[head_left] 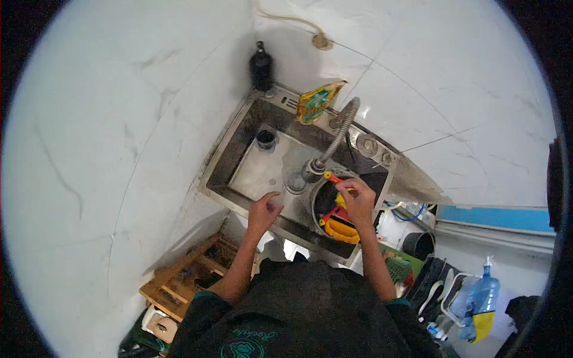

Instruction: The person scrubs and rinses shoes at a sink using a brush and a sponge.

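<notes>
My right hand (359, 203) is closed on a small red-handled tool (334, 178) with a yellow tip; its working end is hidden by my fingers. That hand is above a round metal pot (313, 206) in the sink, near the spout. Inside the pot are a similar red and yellow handle (329, 215) and a yellow-orange item (341, 231) whose kind I cannot make out. My left hand (264, 213) hovers over the sink's near rim, fingers bent and apart, with nothing in it. The flexible faucet (346, 128) ends in a spray head (313, 170) beside the pot.
The steel sink (222, 173) has a dark cup (265, 139) at its back left. On the back ledge stand a yellow-green pouch (317, 102) and a black bottle (261, 68). A wooden rack (179, 283) is below left; a blue plastic bottle (482, 292) is at lower right.
</notes>
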A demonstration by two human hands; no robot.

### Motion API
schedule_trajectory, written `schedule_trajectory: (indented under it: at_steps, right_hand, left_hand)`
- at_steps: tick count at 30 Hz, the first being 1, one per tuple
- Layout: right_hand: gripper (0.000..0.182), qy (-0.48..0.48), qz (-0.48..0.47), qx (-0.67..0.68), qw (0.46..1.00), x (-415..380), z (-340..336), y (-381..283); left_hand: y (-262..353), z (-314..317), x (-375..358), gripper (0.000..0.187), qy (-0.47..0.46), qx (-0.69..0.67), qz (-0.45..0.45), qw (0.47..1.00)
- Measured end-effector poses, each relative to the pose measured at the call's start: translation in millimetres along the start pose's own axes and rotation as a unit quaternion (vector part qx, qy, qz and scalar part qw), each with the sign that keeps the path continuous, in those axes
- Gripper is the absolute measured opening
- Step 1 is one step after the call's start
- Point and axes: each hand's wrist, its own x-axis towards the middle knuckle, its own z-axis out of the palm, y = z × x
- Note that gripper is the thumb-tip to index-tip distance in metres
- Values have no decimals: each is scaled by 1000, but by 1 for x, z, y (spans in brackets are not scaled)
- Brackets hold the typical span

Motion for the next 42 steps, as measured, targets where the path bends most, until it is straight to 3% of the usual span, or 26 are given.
schedule_trajectory:
  at_steps: [3,4,7,8,9,10,11,12,13,15,17,18,22,25,27,28,29,30,32,35,37,39,42]
  right_hand:
    - [7,15,27,-1,1000,-9,2,-10]
    - [14,14,7,-11,1000,-8,-5,-5]
    - [18,13,100,-51,994,4,-44,7]
    - [18,33,81,-66,994,13,-66,12]
    - [17,61,63,-86,992,23,-93,16]
    - [16,117,47,-43,991,35,-121,24]
    - [16,184,23,-7,983,48,-159,36]
    - [16,238,-11,-68,969,60,-204,53]
    - [19,289,-40,-129,948,69,-256,65]
    - [22,401,-49,-213,890,80,-354,66]
    - [29,500,-32,-315,806,88,-451,79]
    - [33,522,-29,-339,782,86,-495,77]
    - [55,627,5,-361,691,76,-586,33]
    - [67,625,-45,-441,642,80,-622,44]
    - [72,590,1,-519,618,92,-636,74]
    - [72,601,-53,-521,603,97,-645,87]
    - [71,609,-107,-516,593,104,-658,107]
    - [70,614,-125,-515,585,112,-660,116]
    - [68,620,-116,-530,567,115,-666,118]
    - [71,633,-69,-504,583,115,-654,106]
    - [76,616,-91,-470,626,111,-647,100]
    - [78,626,-104,-451,628,118,-641,101]
    - [81,622,-110,-441,637,117,-647,102]
  left_hand:
    - [-5,0,0,37,17,-49,18,998]
    - [-3,1,1,37,21,-65,14,998]
    - [1,7,3,38,32,-85,19,996]
    - [-7,13,6,40,46,-81,37,995]
    - [-8,21,11,42,55,-81,63,993]
    - [-9,23,6,44,41,-128,31,990]
    - [-2,24,2,46,43,-126,70,989]
    - [-11,27,3,47,15,-138,46,989]
    - [-26,38,7,46,51,-93,116,988]
    - [-23,39,1,44,47,-76,124,988]
    - [-22,43,-4,41,20,-95,50,994]
    - [-19,44,-12,38,42,-80,67,994]
    - [-31,49,-26,34,62,-147,1,987]
    - [-32,56,-32,34,112,-154,-8,982]
    - [-14,56,-42,33,113,-108,19,988]
    - [5,54,-53,33,110,-109,29,987]
    - [7,54,-57,33,127,-28,105,986]
    - [-1,58,-51,33,111,-123,60,984]
    - [0,55,-54,31,87,-42,27,995]
    - [23,65,-59,33,105,-113,20,988]
    - [26,71,-58,33,121,-68,9,990]
    - [39,76,-56,35,85,-72,-6,994]
    - [29,97,-47,43,28,-102,-106,989]
